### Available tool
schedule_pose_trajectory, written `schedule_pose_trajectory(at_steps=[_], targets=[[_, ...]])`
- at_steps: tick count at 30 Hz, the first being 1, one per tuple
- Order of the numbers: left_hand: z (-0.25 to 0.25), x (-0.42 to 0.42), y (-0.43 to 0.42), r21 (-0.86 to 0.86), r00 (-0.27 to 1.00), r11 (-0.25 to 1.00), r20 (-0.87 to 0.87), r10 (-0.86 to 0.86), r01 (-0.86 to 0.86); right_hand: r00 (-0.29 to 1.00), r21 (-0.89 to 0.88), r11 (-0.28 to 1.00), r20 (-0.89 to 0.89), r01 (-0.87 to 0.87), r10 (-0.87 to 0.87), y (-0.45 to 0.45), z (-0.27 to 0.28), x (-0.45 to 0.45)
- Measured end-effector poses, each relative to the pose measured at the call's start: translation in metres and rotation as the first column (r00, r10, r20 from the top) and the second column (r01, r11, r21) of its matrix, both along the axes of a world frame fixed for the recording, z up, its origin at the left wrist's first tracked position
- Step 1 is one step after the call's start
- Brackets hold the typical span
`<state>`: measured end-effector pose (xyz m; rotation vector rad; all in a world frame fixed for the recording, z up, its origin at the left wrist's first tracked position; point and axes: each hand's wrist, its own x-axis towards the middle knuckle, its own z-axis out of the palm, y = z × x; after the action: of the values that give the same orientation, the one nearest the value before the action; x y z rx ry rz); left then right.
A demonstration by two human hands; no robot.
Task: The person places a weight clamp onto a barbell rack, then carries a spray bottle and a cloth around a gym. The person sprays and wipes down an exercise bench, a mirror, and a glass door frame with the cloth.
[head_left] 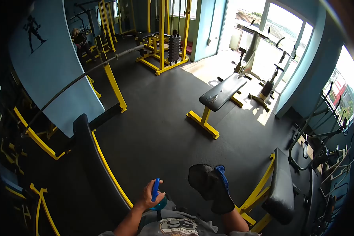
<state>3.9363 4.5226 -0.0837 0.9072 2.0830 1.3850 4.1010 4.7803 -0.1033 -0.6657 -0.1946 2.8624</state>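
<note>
My left hand is wrapped round a spray bottle with a blue top and a teal body, held low in front of my grey shirt. A dark mitt or cloth with a blue edge covers my right hand, so its fingers are hidden. Left of my left hand is a black padded bench on a yellow frame. A second black pad stands to the right of the mitt.
A flat bench with a worn black seat stands ahead. Exercise bikes are near the bright doorway. A barbell lies across a yellow rack at left. A weight machine is at the back; elliptical machines line the right.
</note>
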Motion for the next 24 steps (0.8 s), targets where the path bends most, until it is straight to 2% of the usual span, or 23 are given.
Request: schedule_pose_trajectory(at_steps=[3,5,6,7,9,10,11,14,16,19,20,22,23,24], targets=[[-0.026,-0.05,0.029,0.021,0.998,0.998,-0.034,0.052,-0.052,0.992,0.159,0.985,-0.092,-0.07,0.086,0.063,0.013,-0.094],[-0.039,-0.089,0.056,-0.022,0.986,0.987,0.048,0.162,-0.161,0.987,0.212,0.975,-0.124,-0.071,0.099,0.098,-0.003,-0.141],[-0.041,-0.111,0.071,-0.051,0.983,0.983,0.051,0.178,-0.175,0.969,-0.29,0.948,-0.236,-0.134,0.065,0.114,-0.014,-0.166],[-0.044,-0.133,0.087,-0.044,0.984,0.985,0.055,0.167,-0.165,0.948,-0.705,0.675,-0.317,-0.218,-0.025,0.131,-0.019,-0.188],[-0.05,-0.184,0.12,-0.019,0.985,0.987,0.068,0.158,-0.157,0.945,-0.71,0.676,-0.321,-0.197,-0.063,0.156,-0.008,-0.228],[-0.054,-0.213,0.141,-0.028,0.986,0.993,-0.119,0.113,-0.117,0.942,-0.725,0.663,-0.324,-0.186,-0.09,0.161,0.0,-0.232],[-0.057,-0.239,0.161,-0.022,0.987,0.994,-0.12,0.105,-0.108,0.937,-0.747,0.641,-0.326,-0.174,-0.126,0.174,0.007,-0.25],[-0.019,-0.307,0.229,-0.034,0.999,0.999,-0.035,0.007,-0.008,0.917,-0.846,0.519,-0.294,-0.118,-0.27,0.211,0.049,-0.291],[-0.008,-0.354,0.276,-0.036,0.987,0.994,-0.123,-0.104,0.1,0.886,-0.893,0.436,-0.286,-0.109,-0.365,0.23,0.075,-0.337],[-0.005,-0.409,0.338,-0.023,0.977,0.979,-0.055,-0.205,0.204,0.852,-0.906,0.369,-0.354,-0.208,-0.387,0.282,0.028,-0.388],[-0.009,-0.427,0.357,-0.025,0.971,0.974,-0.081,-0.227,0.226,0.837,-0.904,0.341,-0.386,-0.259,-0.388,0.303,0.002,-0.405],[-0.022,-0.461,0.39,-0.014,0.974,0.977,-0.077,-0.211,0.211,0.81,-0.888,0.291,-0.448,-0.355,-0.379,0.352,-0.038,-0.441],[-0.03,-0.476,0.406,-0.002,0.98,0.982,-0.061,-0.188,0.188,0.81,-0.886,0.293,-0.451,-0.358,-0.374,0.377,-0.056,-0.459],[-0.039,-0.494,0.42,-0.026,0.988,0.987,0.022,-0.155,0.156,0.835,-0.865,0.406,-0.44,-0.294,-0.331,0.4,-0.071,-0.476]])
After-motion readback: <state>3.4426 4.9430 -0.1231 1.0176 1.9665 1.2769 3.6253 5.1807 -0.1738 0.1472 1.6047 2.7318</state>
